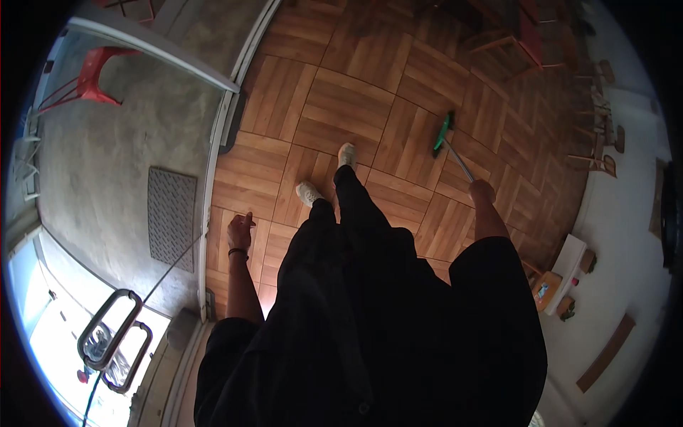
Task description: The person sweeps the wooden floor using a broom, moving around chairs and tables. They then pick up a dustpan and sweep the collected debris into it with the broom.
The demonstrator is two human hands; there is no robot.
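Observation:
My right hand [482, 191] is closed around the thin grey handle of a broom [459, 160]. The broom's green head [443, 134] with dark bristles rests on the wood-patterned floor, ahead and to the right of my feet. My left hand [241, 230] hangs at my side above the floor near the door threshold, a dark band on its wrist. Its fingers are loosely curled, with nothing visible in them. Two light shoes [309, 193] stand on the floor between my hands.
To the left, a glass door frame [222, 128] borders a grey floor with a ridged mat [172, 217] and a red chair [96, 77]. Metal door handles [110, 331] are at lower left. Wooden chairs [594, 164] line the right wall. Another red chair [525, 43] is at the top right.

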